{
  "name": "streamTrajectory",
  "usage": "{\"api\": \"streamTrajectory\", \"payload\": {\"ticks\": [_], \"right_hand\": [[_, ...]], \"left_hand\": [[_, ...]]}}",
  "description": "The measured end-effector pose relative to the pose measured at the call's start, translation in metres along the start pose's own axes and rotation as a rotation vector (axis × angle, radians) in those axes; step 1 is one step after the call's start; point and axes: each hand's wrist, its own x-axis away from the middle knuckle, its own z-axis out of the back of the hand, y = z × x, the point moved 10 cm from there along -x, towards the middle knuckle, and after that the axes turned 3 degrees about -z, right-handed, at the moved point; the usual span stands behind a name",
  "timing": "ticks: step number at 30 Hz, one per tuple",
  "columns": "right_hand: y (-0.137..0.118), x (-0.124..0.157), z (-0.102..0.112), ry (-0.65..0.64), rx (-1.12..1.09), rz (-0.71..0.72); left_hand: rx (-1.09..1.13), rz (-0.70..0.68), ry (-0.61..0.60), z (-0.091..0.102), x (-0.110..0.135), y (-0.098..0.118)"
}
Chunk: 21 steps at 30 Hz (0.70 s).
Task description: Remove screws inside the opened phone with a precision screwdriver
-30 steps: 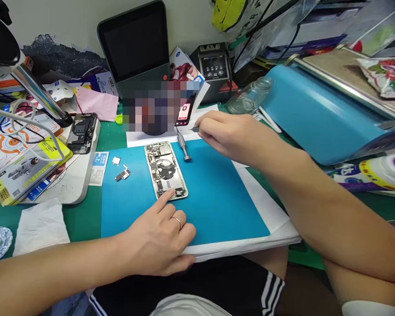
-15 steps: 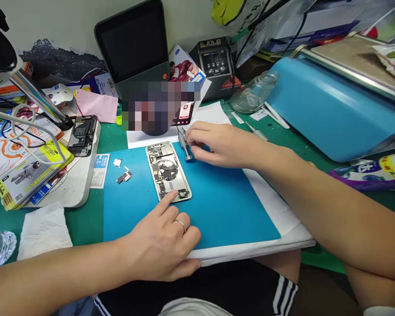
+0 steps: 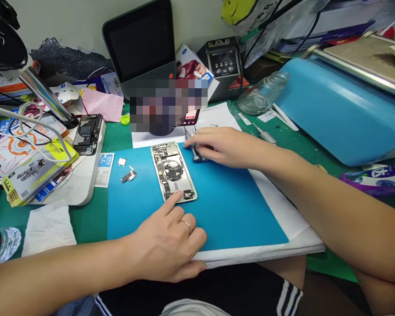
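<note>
An opened phone (image 3: 173, 171) with its insides showing lies on the blue mat (image 3: 224, 206). My left hand (image 3: 166, 243) rests on the mat's near edge, index finger stretched out and pressing the phone's lower end, the other fingers curled. My right hand (image 3: 224, 147) lies just right of the phone's top, fingers closed round a small metal screwdriver (image 3: 192, 149) that rests on the mat. Two small metal parts (image 3: 127, 171) lie on the mat left of the phone.
A second opened phone (image 3: 87, 134) lies on a white pad at the left, next to boxes and cables. Behind the mat stand a dark screen (image 3: 138, 44), a small phone (image 3: 188, 117), a soldering station (image 3: 225, 61) and a glass jar (image 3: 260, 96). A blue roll (image 3: 335, 109) fills the right.
My right hand has come down from beside the small phone to the screwdriver and closed on it. The left hand has stayed on the phone's lower end.
</note>
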Motion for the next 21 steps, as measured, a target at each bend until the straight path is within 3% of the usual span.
{"api": "streamTrajectory", "payload": {"ticks": [9,21], "right_hand": [[0.006,-0.005,-0.003,-0.019,-0.012,-0.088],[-0.012,-0.003,0.003,0.031,0.118,-0.048]], "left_hand": [[0.004,-0.005,-0.001,-0.001,0.002,0.002],[0.027,0.010,-0.025,-0.002,0.000,-0.001]]}}
